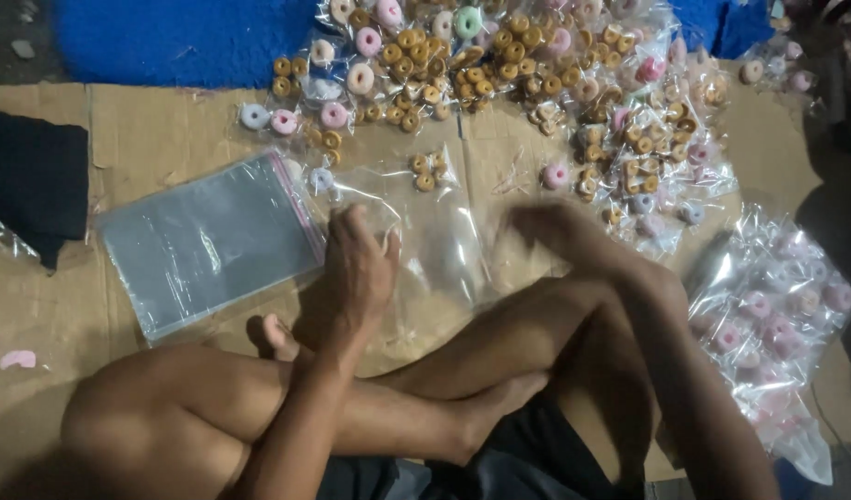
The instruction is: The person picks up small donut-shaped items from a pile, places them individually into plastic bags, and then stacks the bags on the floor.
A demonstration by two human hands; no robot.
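Note:
I sit cross-legged on cardboard [138, 130]. My left hand [359, 264] rests palm down on a clear plastic bag [435, 231] in front of my legs, fingers together. My right hand [546, 222] is blurred, reaching toward the same clear bag's right side; whether it grips anything is unclear. A stack of empty clear zip bags [208, 241] with a pink seal strip lies to the left of my left hand. A big pile of small ring-shaped pieces [500, 65], brown, pink and white, many in little clear packets, spreads across the far side.
Filled clear bags with pink rings [777, 315] lie at the right. A dark cloth [32, 181] sits at the left edge. A blue mat [175, 37] lies beyond the cardboard. A small pink piece [18, 359] lies at the near left.

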